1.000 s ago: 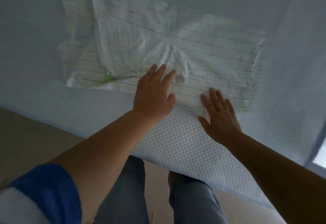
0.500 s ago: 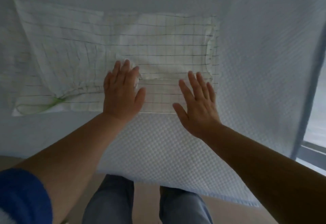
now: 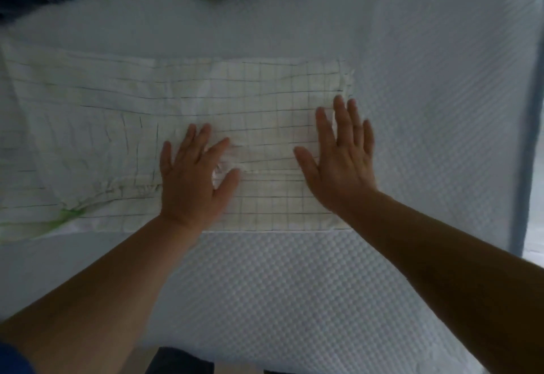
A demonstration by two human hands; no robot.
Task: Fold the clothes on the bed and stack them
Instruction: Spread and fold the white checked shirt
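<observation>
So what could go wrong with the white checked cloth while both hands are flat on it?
The checked cloth is bunched by the left hand, so pressing there might set a crease. Its left part, near the green mark, looks wrinkled and could fold crooked. The right hand lies close to the cloth's right edge, so a sideways sweep might drag that edge out of line.

Dim, bluish light; brighter strip at right edge; soft motion blur throughout; wide-angle bending at edges; forearms dark
</observation>
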